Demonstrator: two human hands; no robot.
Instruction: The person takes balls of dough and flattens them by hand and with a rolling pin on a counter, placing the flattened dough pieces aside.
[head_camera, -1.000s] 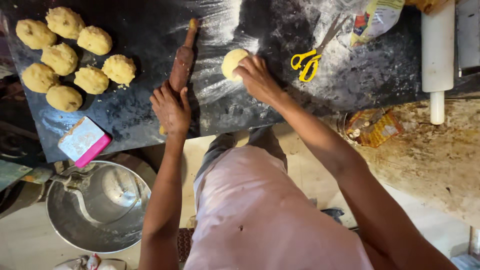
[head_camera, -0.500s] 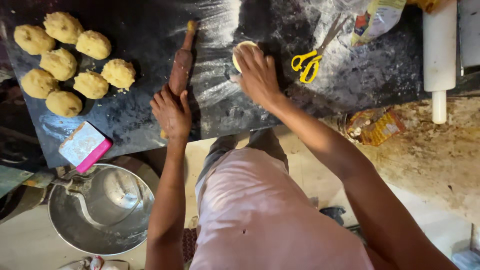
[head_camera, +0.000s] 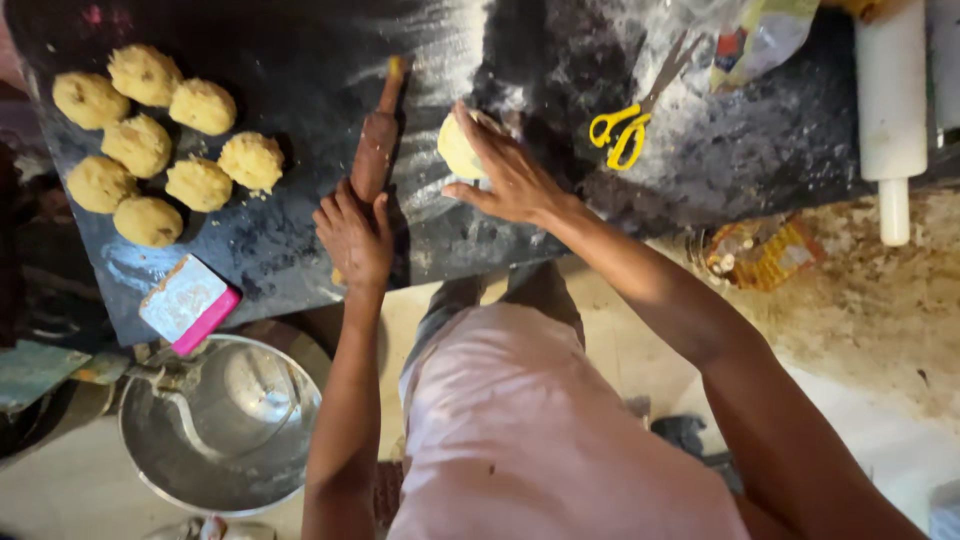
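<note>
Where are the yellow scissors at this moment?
In the head view, the yellow scissors lie on the dark floured table, to the right of the right hand and the dough piece, left of the white roller.

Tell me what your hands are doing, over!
Left hand on wooden rolling pin. Right hand cupping dough ball on floured black counter. Nothing blocking.

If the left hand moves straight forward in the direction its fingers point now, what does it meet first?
The left hand already rests on the near end of the wooden rolling pin, fingers pointing along it. Going straight on, it would slide up the pin's body; past the far tip only the floured dark worktop shows.
</note>
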